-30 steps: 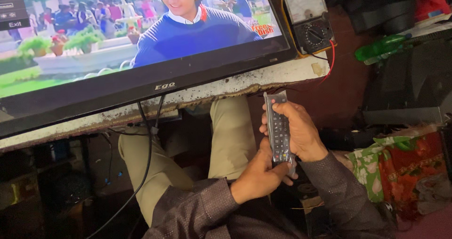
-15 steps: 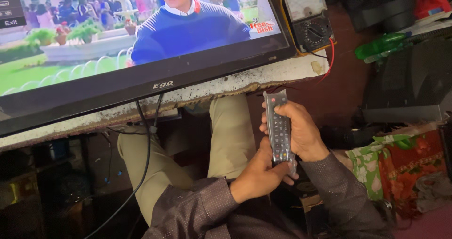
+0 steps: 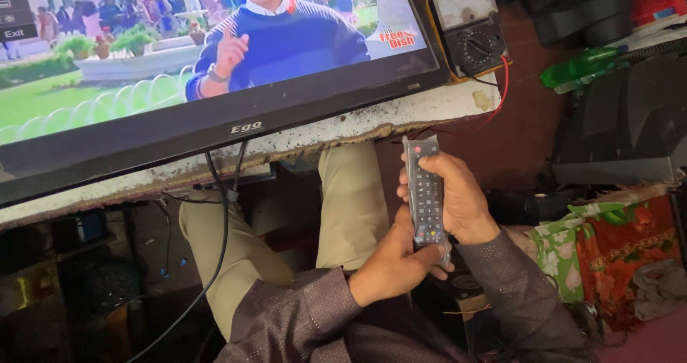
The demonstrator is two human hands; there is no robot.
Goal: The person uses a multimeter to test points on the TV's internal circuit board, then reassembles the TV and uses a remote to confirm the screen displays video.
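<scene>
Black slim remote [image 3: 427,195], perhaps plastic-wrapped, clasped lengthwise in both hands, right [image 3: 461,198] above, left [image 3: 393,263] below; flat television [image 3: 215,70] beyond

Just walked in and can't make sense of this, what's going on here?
A seated person holds a black remote control in both hands: the right hand wraps its upper part, the left hand grips its lower end. It points up toward a flat-screen television that is switched on and lying on a worn white bench. An analog multimeter sits beside the screen.
</scene>
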